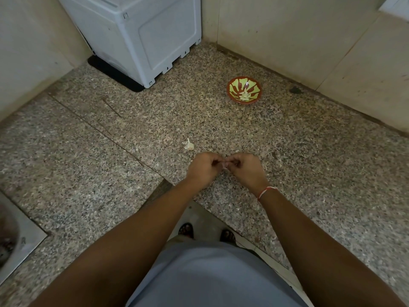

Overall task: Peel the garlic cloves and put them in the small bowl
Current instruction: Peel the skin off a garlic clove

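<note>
Speckled granite counter [88,134] supports the work. Left hand [202,168] and right hand [245,168] pinch one small pale garlic clove [225,166] between them: peeling step. Red-and-green patterned small bowl [244,90], beyond the right hand, receives it next. White unpeeled garlic piece [189,145] lies just beyond the left hand.

We see a dim, flat, warm-tinted view — soft shadows, no glare. The wide lens bends the walls [309,41] at the edges, and our forearms [137,229] look slightly soft.
</note>
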